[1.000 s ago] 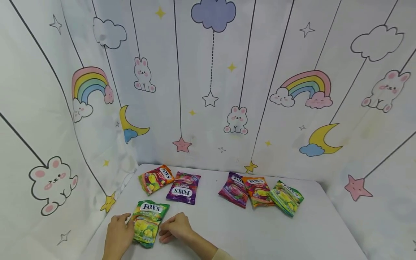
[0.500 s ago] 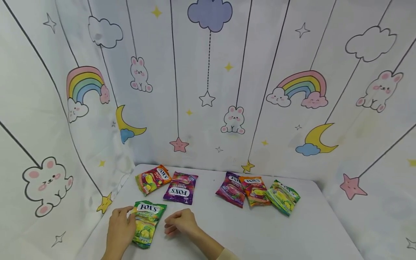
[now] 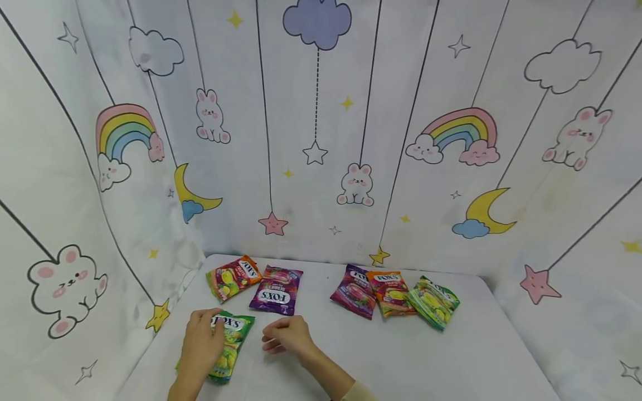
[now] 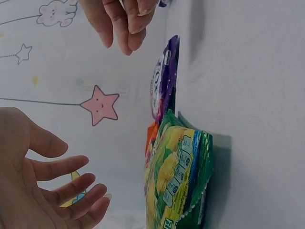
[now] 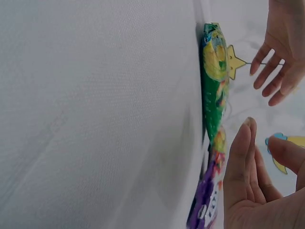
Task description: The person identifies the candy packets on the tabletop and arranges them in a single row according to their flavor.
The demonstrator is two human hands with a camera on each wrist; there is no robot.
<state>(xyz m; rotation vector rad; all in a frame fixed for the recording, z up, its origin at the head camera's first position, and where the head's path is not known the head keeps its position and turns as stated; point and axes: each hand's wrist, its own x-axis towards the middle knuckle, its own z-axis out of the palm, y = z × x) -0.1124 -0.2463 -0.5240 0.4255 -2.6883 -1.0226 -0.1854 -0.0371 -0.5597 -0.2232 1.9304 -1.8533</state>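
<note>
A green FOX'S candy bag point(image 3: 232, 348) lies face up on the white table. In the head view my left hand point(image 3: 202, 342) covers its left part. The left wrist view shows that hand point(image 4: 57, 181) with spread, relaxed fingers, raised beside the green bag point(image 4: 178, 176) and gripping nothing. My right hand point(image 3: 290, 337) hovers to the right of the bag, loosely bent and holding nothing. In the right wrist view its fingers point(image 5: 239, 157) are apart from the bags. Behind the green bag lie an orange FOX'S bag point(image 3: 233, 277) and a purple one point(image 3: 277, 291).
Farther right, a purple bag point(image 3: 354, 292), an orange bag point(image 3: 391, 293) and another green bag point(image 3: 434, 302) lie in an overlapping row. White cloth walls point(image 3: 301, 100) printed with rabbits, rainbows and stars enclose the table point(image 3: 391, 362) at the back and sides.
My left hand has moved from the green bag's left edge to the right, over it. My right hand has drawn away from the bag to the right. The view has shifted slightly.
</note>
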